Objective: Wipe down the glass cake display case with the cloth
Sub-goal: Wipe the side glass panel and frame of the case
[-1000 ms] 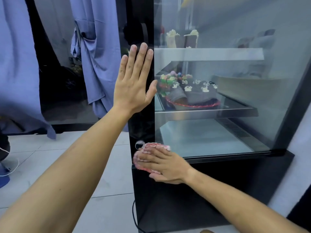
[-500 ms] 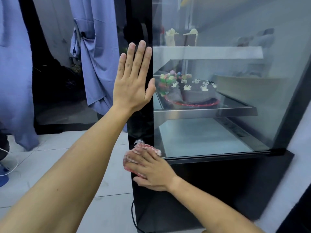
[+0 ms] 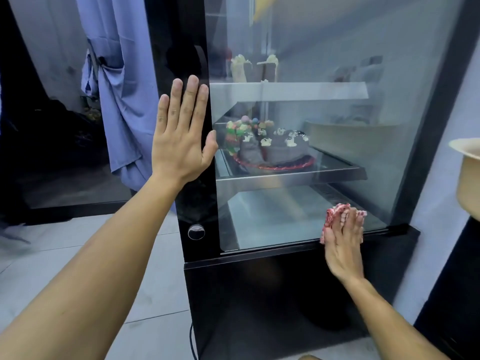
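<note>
A: Item one, left hand (image 3: 181,141). State?

B: Flat, fingers straight and together, palm braced on the black left post of the display case (image 3: 428,157). Holds nothing. Position matches a second ago.

A: Item two, round knob (image 3: 196,232)?

B: Low on that same post, just left of the glass pane's bottom left corner. A second ago the cloth (image 3: 330,219) sat right beside it; now the two are well apart.

A: Item three, contents behind the glass?

B: Dark cake (image 3: 272,148) with white dollops and coloured decorations on the middle shelf; pale pieces on the shelf above, too blurred to name.

A: Item four, cloth and right hand (image 3: 342,245)?

B: Cloth is bunched, red and white, mostly hidden under the hand. The hand's fingers are extended, pressing it flat against the glass near the bottom right corner, fingertips pointing up. It has swept there from the bottom left post.

A: Meaning for the task?

B: Judged: the lower strip of the front pane has had one pass. The pane above looks hazy with reflections; whether it is already wiped cannot be told.
</note>
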`<state>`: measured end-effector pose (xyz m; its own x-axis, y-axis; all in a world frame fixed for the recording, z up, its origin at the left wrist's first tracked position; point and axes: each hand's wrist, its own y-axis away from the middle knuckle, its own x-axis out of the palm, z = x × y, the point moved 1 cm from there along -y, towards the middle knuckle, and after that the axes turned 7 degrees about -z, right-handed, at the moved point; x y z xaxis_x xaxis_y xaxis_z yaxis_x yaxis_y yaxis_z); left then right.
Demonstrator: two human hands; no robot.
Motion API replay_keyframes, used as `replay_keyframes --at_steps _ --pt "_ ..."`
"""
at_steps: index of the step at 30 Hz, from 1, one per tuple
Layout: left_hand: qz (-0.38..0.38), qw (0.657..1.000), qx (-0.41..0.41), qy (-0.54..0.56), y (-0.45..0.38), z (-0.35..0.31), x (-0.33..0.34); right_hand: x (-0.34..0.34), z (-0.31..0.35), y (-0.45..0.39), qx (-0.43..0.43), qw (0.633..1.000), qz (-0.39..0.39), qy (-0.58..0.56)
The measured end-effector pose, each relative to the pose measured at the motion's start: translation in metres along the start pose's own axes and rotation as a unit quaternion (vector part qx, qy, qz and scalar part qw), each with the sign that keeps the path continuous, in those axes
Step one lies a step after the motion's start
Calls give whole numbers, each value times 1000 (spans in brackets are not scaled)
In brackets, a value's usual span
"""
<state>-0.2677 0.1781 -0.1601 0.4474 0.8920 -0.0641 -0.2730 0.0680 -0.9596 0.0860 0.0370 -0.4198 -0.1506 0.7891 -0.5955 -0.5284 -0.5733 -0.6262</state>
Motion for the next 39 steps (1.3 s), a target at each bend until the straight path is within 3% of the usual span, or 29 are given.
replay_keyframes --at_steps 3,5,7,9,12,14,17,20,21,22,24,26,27,30,33,36,37,39 --pt "-7 1000 -1 -1 1 0 1 39 82 13 136 982 -96 -86" --pt "-12 1000 0 6 2 1 1 62 146 33 84 986 -112 -85" --pt "-13 1000 5 6 2 2 3 75 194 63 -28 996 -65 -60" --pt "-10 1000 4 8 2 3 2 74 204 77 -104 993 -40 -40" --pt "-9 1000 1 7 2 2 3 59 176 55 -116 989 -92 -23" --pt "-7 1000 -1 8 2 1 3 44 148 23 -80 988 -126 -39" --pt "-5 1000 -2 6 3 1 4 31 125 -11 49 978 -175 -107" --pt "0 1000 -3 7 4 1 5 55 164 6 221 931 -227 -182" --pt "-2 1000 -3 6 4 1 6 67 189 23 222 932 -230 -170" --pt "-4 1000 -2 6 4 1 6 78 217 46 172 951 -212 -148" --pt "-6 1000 -2 10 4 3 6 94 256 94 -48 989 -108 -87" --pt "-8 1000 -2 12 5 3 7 98 254 102 -240 967 -85 -11" --pt "-10 1000 -3 13 5 3 7 91 241 84 -277 954 -117 4" --pt "-16 1000 -8 18 5 3 8 59 170 13 -178 966 -186 -7" --pt "-15 1000 -11 16 5 2 8 26 72 -34 65 971 -220 -70" --pt "-14 1000 -13 14 5 2 7 8 39 -44 306 900 -223 -215" --pt "-14 1000 -11 13 5 2 7 10 50 -43 334 886 -224 -231" --pt "-12 1000 -10 11 5 2 6 18 95 -36 295 901 -246 -203"
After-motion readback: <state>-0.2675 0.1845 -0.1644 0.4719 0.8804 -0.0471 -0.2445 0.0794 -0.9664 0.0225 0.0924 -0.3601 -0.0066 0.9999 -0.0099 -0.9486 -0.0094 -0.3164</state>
